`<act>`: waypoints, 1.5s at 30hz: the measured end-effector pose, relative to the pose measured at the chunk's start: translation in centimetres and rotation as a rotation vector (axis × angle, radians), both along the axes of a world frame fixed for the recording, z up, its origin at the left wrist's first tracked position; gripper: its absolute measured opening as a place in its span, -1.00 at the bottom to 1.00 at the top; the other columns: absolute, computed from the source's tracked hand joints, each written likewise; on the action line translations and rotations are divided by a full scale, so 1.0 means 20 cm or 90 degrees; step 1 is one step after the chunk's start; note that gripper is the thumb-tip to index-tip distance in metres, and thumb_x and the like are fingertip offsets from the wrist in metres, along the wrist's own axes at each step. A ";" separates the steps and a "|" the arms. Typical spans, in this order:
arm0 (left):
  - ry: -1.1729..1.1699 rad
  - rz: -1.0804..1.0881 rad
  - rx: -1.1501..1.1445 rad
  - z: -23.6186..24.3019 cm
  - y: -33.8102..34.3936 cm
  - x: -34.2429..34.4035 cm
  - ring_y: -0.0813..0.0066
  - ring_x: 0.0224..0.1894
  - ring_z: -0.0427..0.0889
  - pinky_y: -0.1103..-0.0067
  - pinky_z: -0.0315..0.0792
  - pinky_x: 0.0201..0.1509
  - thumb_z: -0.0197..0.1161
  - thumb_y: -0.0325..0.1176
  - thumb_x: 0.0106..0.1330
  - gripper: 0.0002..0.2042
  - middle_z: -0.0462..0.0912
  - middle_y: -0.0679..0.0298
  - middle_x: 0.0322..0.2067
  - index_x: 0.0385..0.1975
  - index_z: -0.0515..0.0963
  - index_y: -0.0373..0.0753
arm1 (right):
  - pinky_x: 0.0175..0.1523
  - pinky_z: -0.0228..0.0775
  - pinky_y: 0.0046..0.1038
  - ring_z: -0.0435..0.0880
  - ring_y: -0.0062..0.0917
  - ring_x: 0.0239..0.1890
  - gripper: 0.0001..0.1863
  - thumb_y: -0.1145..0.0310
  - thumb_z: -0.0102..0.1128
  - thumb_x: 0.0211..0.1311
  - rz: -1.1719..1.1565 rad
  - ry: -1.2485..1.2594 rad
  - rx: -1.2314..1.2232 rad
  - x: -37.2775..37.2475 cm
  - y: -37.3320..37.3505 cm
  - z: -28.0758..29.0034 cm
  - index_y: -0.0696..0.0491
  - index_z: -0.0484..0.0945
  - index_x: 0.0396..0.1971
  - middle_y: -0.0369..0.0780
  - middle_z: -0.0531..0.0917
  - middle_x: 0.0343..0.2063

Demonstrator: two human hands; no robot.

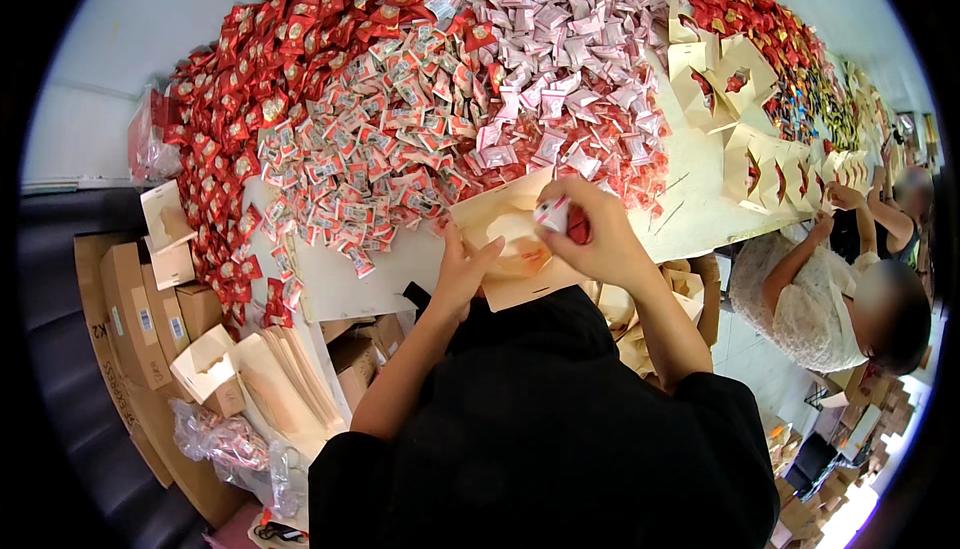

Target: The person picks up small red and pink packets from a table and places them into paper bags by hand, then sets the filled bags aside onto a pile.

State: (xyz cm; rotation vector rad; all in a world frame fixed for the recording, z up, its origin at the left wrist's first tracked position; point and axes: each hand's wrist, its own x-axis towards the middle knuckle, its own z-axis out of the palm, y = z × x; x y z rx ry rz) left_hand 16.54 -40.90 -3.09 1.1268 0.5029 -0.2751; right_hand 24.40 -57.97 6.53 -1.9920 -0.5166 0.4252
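An open cream paper box [508,201] is tilted in front of my body at the table's near edge. My left hand [462,274] grips its left wall, with the thumb over the inside. Something reddish and see-through [524,257] lies in the bottom of the box. Above the box's right side, my right hand [607,239] is closed around small wrapped packets. A white and pink packet [552,214] pokes out between the fingers, and a red packet [578,224] shows under them.
Heaped packets cover the table: red ones [290,34], red-and-white ones [375,129] and pale pink ones [555,9]. Filled cream boxes [755,164] line the right side. Flat cream boxes [280,379] and cardboard cartons [135,314] stand at left. Another person [800,294] works at right.
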 end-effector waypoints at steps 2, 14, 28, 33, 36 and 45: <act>0.021 -0.002 -0.019 0.00 -0.06 0.01 0.43 -0.07 0.42 0.54 0.46 -0.13 0.19 -0.41 0.13 -0.50 0.34 0.17 -0.10 0.03 0.09 -0.22 | -0.29 0.31 -0.56 0.47 -0.56 -0.42 -0.72 0.55 0.17 -0.16 -0.061 0.035 0.119 0.02 -0.02 -0.02 0.14 0.40 -0.35 -0.20 0.47 -0.44; 0.156 -0.132 -0.004 0.04 -0.17 0.09 0.50 -0.19 0.53 0.56 0.52 -0.53 0.09 -0.42 0.10 -0.47 0.38 0.26 -0.10 0.07 0.04 -0.04 | -0.22 0.39 -0.38 0.43 -0.27 -0.17 -0.46 0.54 0.25 -0.28 0.261 -0.171 -0.110 0.03 -0.09 -0.12 0.03 0.36 -0.14 -0.16 0.39 -0.20; 0.005 -0.112 -0.017 0.01 -0.18 0.15 0.61 -0.17 0.46 0.70 0.48 -0.55 0.13 -0.40 0.12 -0.49 0.38 0.31 -0.16 0.04 0.05 -0.12 | -0.27 0.35 -0.54 0.52 -0.53 -0.35 -0.72 0.55 0.12 -0.04 0.034 -0.061 0.260 0.15 -0.04 -0.24 0.14 0.41 -0.25 -0.22 0.51 -0.40; 0.031 -0.100 -0.014 0.05 -0.16 0.16 0.57 -0.18 0.48 0.63 0.49 -0.53 0.12 -0.40 0.12 -0.48 0.40 0.31 -0.17 0.05 0.04 -0.09 | -0.19 0.37 -0.43 0.51 -0.30 -0.27 -0.72 0.56 0.16 -0.10 0.051 -0.302 0.088 0.16 -0.13 -0.19 0.14 0.44 -0.29 -0.15 0.52 -0.33; 0.055 -0.075 -0.063 0.10 -0.17 0.16 0.53 -0.19 0.51 0.59 0.52 -0.51 0.12 -0.40 0.12 -0.48 0.41 0.29 -0.17 0.05 0.03 -0.07 | -0.15 0.35 -0.39 0.50 -0.31 -0.21 -0.75 0.59 0.18 -0.16 0.035 -0.310 0.047 0.14 -0.18 -0.23 0.13 0.49 -0.36 -0.16 0.53 -0.31; -0.006 -0.107 0.028 0.02 -0.16 0.15 0.51 -0.23 0.53 0.53 0.55 -0.46 0.13 -0.41 0.10 -0.48 0.41 0.28 -0.18 0.03 0.05 -0.03 | -0.05 0.28 -0.35 0.45 -0.35 -0.19 -0.77 0.48 0.18 -0.21 0.112 -0.436 -0.097 0.08 -0.19 -0.24 0.08 0.54 -0.41 -0.27 0.53 -0.33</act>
